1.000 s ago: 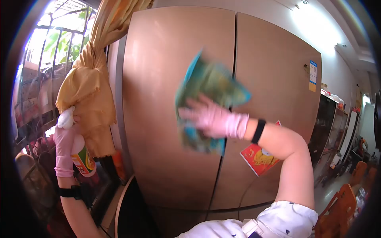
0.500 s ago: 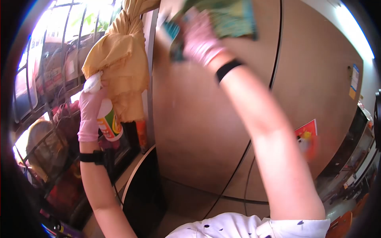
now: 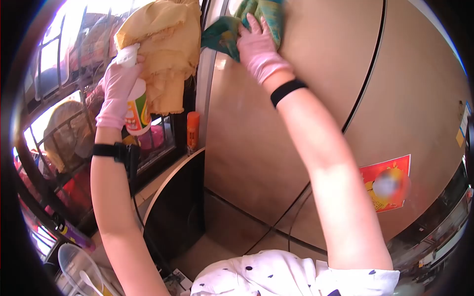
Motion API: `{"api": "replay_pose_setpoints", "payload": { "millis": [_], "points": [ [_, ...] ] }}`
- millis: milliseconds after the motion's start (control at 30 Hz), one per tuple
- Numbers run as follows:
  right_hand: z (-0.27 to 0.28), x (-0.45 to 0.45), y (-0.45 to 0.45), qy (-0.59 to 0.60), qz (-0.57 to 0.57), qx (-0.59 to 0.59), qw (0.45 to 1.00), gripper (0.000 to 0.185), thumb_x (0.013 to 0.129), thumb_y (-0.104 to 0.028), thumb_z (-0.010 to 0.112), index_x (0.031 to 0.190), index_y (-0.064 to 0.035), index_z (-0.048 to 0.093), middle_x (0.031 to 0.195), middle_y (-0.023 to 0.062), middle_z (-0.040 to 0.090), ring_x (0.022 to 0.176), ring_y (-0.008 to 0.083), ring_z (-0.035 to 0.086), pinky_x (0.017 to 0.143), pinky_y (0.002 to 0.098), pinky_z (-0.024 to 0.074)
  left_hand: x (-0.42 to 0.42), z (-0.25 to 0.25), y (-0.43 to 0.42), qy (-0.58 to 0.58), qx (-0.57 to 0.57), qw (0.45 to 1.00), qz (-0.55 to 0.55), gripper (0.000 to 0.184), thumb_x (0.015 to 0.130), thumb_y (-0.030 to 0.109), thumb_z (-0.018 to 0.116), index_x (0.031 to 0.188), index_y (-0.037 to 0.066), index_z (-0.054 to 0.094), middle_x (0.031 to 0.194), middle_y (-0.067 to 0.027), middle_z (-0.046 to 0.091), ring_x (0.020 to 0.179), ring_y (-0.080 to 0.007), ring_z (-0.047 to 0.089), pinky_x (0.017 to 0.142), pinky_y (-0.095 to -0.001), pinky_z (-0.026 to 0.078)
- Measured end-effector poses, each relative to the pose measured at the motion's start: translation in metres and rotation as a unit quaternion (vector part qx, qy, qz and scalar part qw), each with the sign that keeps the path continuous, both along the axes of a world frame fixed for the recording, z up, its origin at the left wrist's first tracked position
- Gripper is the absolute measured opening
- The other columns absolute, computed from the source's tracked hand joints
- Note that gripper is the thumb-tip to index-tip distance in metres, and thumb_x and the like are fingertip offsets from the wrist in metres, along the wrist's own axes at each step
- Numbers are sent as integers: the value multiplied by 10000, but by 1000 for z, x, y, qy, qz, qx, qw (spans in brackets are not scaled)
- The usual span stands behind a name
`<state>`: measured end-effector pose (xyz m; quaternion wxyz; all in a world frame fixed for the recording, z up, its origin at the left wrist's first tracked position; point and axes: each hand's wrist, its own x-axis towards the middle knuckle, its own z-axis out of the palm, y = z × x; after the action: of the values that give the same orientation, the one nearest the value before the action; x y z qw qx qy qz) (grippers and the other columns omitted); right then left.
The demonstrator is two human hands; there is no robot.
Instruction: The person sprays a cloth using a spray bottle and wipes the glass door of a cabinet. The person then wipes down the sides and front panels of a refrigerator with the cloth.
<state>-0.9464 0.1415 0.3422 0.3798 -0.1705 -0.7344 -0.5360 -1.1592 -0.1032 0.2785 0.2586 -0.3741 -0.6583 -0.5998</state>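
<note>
My left hand (image 3: pixel 120 81), in a pink glove, is closed round the neck of a white spray bottle (image 3: pixel 138 109) with an orange and green label. The bottle hangs upright beside a knotted tan curtain (image 3: pixel 168 54). My right hand (image 3: pixel 257 48), gloved in pink too, presses a green patterned cloth (image 3: pixel 224 38) against the upper left part of a brown fridge door (image 3: pixel 296 108). Some of the cloth bunches above the fingers, and a flap of it spreads left over the door's edge.
A barred window (image 3: pixel 64 64) fills the left side. An orange-capped can (image 3: pixel 192 129) stands on the sill near a dark curved panel (image 3: pixel 175 207). Low at left is a clear plastic container (image 3: pixel 74 261). A red picture (image 3: pixel 387 182) is stuck on the right door.
My right hand and the cloth have shifted toward the door's left edge. The view has tilted down, bringing the plastic container into sight. The left hand still holds the spray bottle.
</note>
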Motion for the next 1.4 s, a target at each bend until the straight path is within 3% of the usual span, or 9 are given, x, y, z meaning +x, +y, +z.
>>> {"api": "replay_pose_setpoints", "payload": {
  "millis": [133, 200, 433, 500, 700, 900, 1067, 1133, 1400],
  "points": [
    [-178, -18, 2, -156, 57, -50, 985, 393, 893, -264, 518, 1244, -133, 634, 1354, 63, 560, 1349, 275, 415, 1137, 471, 274, -4, -1, 4, -8, -15, 998, 61, 307, 760, 364, 699, 1028, 222, 740, 894, -55, 712, 812, -176, 665, 742, -311, 489],
    [-150, -17, -72, -199, -10, -517, 833, 389, 874, -228, 523, 1219, -82, 630, 1293, 165, 591, 1209, 330, 555, 1025, 441, 432, -5, 0, 4, 20, -35, 995, 89, 310, 754, 375, 694, 1028, 238, 741, 903, -55, 715, 831, -182, 667, 769, -314, 480],
    [5, -22, -5, 59, 236, -444, 862, 370, 869, -197, 535, 1205, -84, 641, 1317, 164, 572, 1210, 344, 550, 1030, 460, 417, 30, 8, -15, 42, -134, 971, 194, 305, 735, 334, 671, 1027, 280, 742, 946, -39, 718, 882, -199, 663, 858, -335, 444],
    [-44, -28, 1, 86, 22, 49, 995, 348, 910, -262, 502, 1188, -133, 666, 1356, 77, 557, 1339, 307, 415, 1130, 504, 274, 21, 5, -14, 28, -56, 996, 69, 320, 736, 307, 668, 1046, 268, 738, 949, -51, 713, 868, -193, 661, 826, -331, 472],
    [-225, -41, 31, -153, 90, -240, 954, 429, 888, -127, 485, 1308, -99, 570, 1302, 118, 598, 1340, 309, 435, 1153, 461, 276, 25, 6, -22, 31, -100, 984, 143, 349, 739, 321, 653, 1074, 261, 730, 955, -74, 712, 880, -220, 666, 856, -323, 458],
    [29, 7, 6, 52, 50, -37, 997, 414, 913, -120, 462, 1313, -98, 568, 1471, 82, 450, 1393, 311, 365, 1141, 519, 257, 15, 11, -20, 46, -135, 964, 224, 368, 750, 364, 659, 1087, 228, 720, 998, -104, 717, 944, -275, 667, 862, -362, 442],
    [-127, -3, -49, -173, -217, -32, 960, 481, 923, -185, 451, 1391, -87, 505, 1507, 71, 397, 1454, 299, 237, 1192, 476, 162, -1, -1, -2, 22, -101, 968, 231, 417, 740, 395, 690, 1098, 182, 704, 958, -112, 717, 925, -288, 676, 857, -383, 444],
    [-243, -29, 8, -204, 108, -182, 956, 435, 864, -200, 520, 1272, -77, 606, 1421, 113, 501, 1399, 253, 359, 1168, 428, 255, -7, -4, -3, 15, -83, 979, 186, 362, 727, 362, 697, 1063, 231, 722, 949, -110, 714, 910, -274, 682, 822, -376, 464],
    [0, -11, 8, -8, 63, -238, 969, 436, 916, -160, 488, 1348, -176, 549, 1451, 58, 480, 1367, 283, 408, 1124, 446, 322, -18, -12, 7, 111, -60, 959, 252, 287, 721, 283, 689, 999, 243, 750, 940, -44, 709, 878, -244, 670, 803, -359, 487]
  ]
}}
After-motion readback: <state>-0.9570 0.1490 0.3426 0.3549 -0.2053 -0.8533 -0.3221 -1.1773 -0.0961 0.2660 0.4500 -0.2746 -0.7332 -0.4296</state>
